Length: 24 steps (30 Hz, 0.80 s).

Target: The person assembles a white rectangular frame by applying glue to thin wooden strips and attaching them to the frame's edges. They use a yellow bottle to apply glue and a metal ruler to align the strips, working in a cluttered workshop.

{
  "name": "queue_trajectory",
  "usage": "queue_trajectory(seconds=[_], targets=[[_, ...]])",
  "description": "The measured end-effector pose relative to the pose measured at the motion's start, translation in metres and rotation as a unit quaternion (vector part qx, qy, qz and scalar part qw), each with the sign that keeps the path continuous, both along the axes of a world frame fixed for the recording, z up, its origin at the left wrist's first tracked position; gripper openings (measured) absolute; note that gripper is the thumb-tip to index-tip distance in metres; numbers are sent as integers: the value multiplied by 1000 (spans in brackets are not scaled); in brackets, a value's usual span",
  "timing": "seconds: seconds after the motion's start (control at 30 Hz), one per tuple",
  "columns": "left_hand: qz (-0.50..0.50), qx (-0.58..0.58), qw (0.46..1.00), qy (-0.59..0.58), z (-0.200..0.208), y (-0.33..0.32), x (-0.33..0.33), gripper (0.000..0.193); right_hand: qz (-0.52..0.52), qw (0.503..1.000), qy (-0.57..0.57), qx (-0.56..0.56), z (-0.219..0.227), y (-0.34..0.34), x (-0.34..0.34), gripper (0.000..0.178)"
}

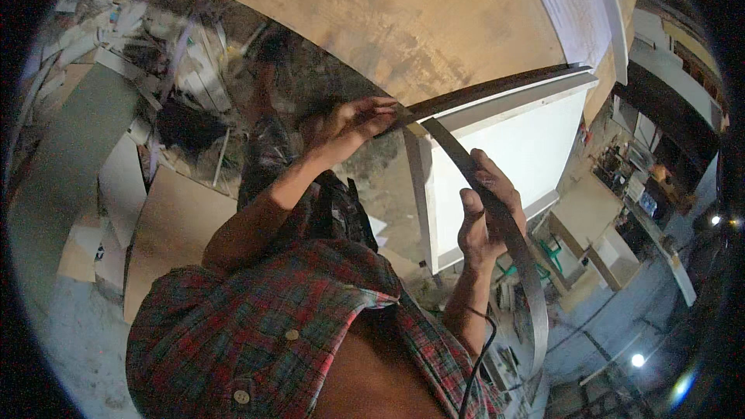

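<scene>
My right hand (493, 209) closes around a long, thin, dark edging strip (521, 252). It runs from a corner of a white-faced panel piece (508, 159) past my palm, its free end curving down toward my body. At that corner, the fingers of my left hand (353, 128) are pressed together on the end of a dark strip (497, 89) that lies along the piece's upper edge. Whether the two dark lengths are one strip I cannot tell. The white-faced piece stands at a slant against a large wooden board (403, 12).
Offcuts and scraps (194, 70) heap up at the left, beside a leaning grey-green panel (74, 163) and a tan sheet (182, 225). Right of me are a box-like wooden piece (594, 221), a green stool (552, 252) and a cluttered bench (632, 178). A dark cord (483, 353) hangs by my right forearm.
</scene>
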<state>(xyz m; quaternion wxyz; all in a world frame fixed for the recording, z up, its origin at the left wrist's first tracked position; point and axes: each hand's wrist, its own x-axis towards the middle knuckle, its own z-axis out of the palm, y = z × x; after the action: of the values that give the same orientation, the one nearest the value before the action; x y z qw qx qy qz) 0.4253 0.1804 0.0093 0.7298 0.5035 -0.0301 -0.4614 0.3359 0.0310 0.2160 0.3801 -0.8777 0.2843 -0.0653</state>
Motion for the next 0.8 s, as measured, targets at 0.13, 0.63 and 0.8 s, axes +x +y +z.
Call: queue_trajectory(seconds=[0.13,0.63,0.8], targets=[[-53,-6,993,108,5,-6,5,35,-57,998,37,14,-10,8,10,59],[-73,12,996,45,24,-7,14,34,5,997,73,10,-2,5,26,33],[-106,68,992,8,29,-9,19,34,10,999,-29,39,-6,-3,24,28]])
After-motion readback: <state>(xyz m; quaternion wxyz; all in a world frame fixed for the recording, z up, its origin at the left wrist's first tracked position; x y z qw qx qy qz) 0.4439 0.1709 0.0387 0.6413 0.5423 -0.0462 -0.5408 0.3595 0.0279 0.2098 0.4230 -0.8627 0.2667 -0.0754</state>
